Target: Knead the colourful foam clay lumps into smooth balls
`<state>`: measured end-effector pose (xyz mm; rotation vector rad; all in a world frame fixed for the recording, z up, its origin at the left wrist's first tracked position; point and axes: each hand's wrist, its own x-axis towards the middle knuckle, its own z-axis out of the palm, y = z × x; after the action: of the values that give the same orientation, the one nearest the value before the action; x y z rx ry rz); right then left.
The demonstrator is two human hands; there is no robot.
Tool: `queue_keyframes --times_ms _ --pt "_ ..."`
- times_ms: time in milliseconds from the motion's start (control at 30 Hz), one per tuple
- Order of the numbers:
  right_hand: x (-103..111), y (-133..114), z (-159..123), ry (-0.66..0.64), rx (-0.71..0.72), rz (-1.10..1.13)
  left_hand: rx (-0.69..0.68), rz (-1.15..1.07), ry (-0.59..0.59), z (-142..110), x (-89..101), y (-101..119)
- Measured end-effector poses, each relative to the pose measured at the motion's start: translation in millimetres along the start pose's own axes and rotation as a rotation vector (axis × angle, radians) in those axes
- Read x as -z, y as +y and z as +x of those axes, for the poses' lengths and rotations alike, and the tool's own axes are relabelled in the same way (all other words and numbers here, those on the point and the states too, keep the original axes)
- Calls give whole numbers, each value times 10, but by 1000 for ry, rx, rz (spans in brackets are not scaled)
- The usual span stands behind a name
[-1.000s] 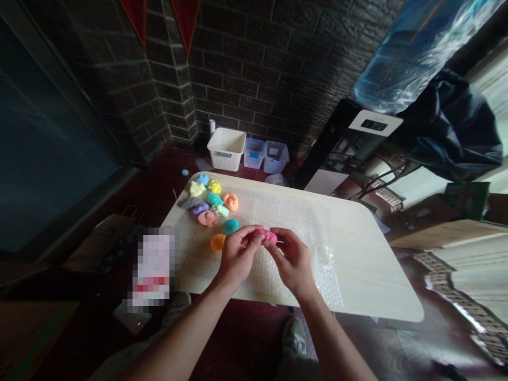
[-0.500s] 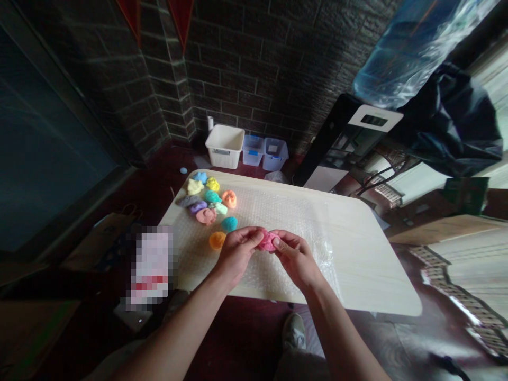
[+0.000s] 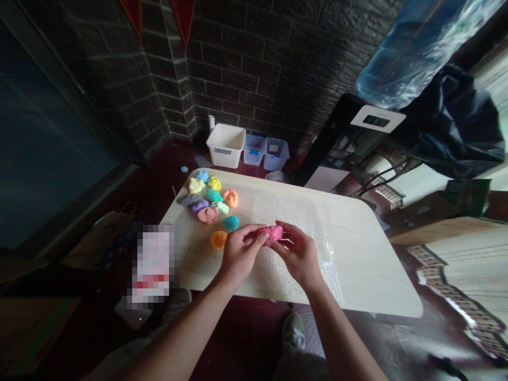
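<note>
A lump of pink modelling clay (image 3: 274, 232) is held between both hands above the table. My left hand (image 3: 243, 247) pinches its left side, thumb toward me. From the right, my right hand (image 3: 296, 248) grips it with fingers along the far side and thumb beneath. Left of my hands lie an orange clay lump (image 3: 218, 240) and a teal clay lump (image 3: 230, 223) on bubble wrap (image 3: 273, 209). Farther off sits a cluster of several lumps, among them a salmon one (image 3: 207, 214), a purple one (image 3: 200, 206) and a peach one (image 3: 230, 198).
The pale wooden table (image 3: 373, 254) has rounded corners. Behind it on the floor stand a white basket (image 3: 226, 148) and two clear plastic boxes (image 3: 254, 151). A water dispenser (image 3: 337, 143) rises at the back right. Cardboard boxes (image 3: 448, 230) lie on the right.
My hands have turned the pink clay slightly upward. My right thumb has moved from on top of it to underneath, and the right fingers now reach over its far side.
</note>
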<state>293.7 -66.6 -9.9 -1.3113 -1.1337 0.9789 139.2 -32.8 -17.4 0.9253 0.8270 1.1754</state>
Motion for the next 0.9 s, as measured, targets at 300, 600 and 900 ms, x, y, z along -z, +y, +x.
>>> queue_keyframes --times_ms 300,600,900 --pt "134 -135 -16 -188 38 -159 25 57 -130 12 62 58" --pt "122 -141 -20 -313 -204 323 254 -370 -281 14 61 77" --pt "146 -120 34 -42 -67 86 164 -288 -136 36 4 29"
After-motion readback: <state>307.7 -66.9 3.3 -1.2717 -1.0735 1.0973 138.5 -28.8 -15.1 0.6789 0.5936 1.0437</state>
